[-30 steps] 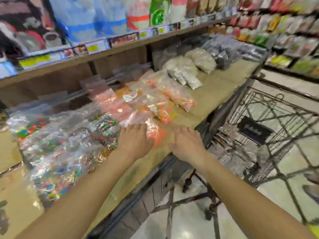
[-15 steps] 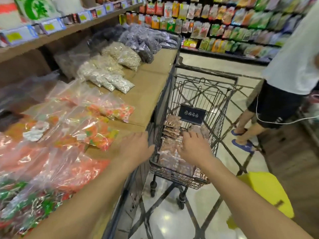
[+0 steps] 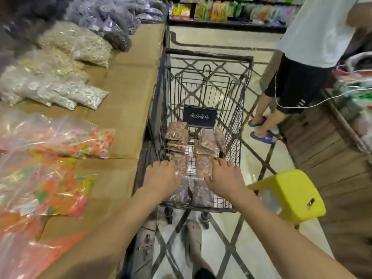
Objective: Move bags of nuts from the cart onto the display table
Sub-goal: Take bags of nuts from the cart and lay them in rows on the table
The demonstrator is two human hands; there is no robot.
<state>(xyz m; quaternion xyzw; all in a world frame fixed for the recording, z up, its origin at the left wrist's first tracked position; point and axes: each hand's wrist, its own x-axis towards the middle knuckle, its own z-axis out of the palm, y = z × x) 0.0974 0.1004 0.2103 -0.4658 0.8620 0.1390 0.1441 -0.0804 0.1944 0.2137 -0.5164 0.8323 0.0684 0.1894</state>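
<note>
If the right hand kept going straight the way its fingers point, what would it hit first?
Most likely the nut bags stacked in the right side of the cart: the right hand points forward and down at them. Depth is unclear, so it may be touching them now.

Both forearms bare, stretched fwd side by side, palms down. L hand (image 3: pixel 162 178): fingers bent downward, tips hidden. R hand (image 3: pixel 225 177): fingers spread, loosely bent. Hands near, not touching.
</note>
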